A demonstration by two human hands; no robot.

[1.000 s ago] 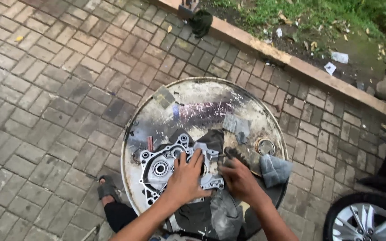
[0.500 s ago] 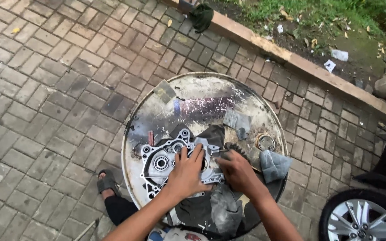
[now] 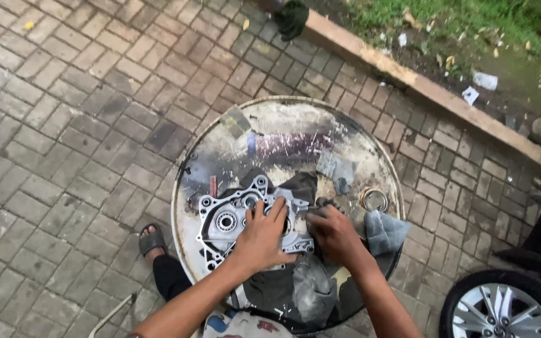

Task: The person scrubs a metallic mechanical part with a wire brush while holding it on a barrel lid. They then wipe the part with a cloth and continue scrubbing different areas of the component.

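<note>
1. Now the left hand (image 3: 263, 235) lies flat, fingers spread, on the right half of the silver engine casing (image 3: 230, 222), much as it did a second ago.
2. Meanwhile the right hand (image 3: 335, 235) has shifted slightly; it is curled at the casing's right edge, and whether it grips anything I cannot tell.
3. That casing rests unmoved on the round drum top (image 3: 283, 125), over a dark rag (image 3: 295, 184).
4. Nearby sit a small tin (image 3: 374, 200) and a grey cloth (image 3: 386, 230).

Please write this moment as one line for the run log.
left hand: pressed flat on engine cover | right hand: fingers bent at cover edge | support: drum top | beside: grey rag
</note>
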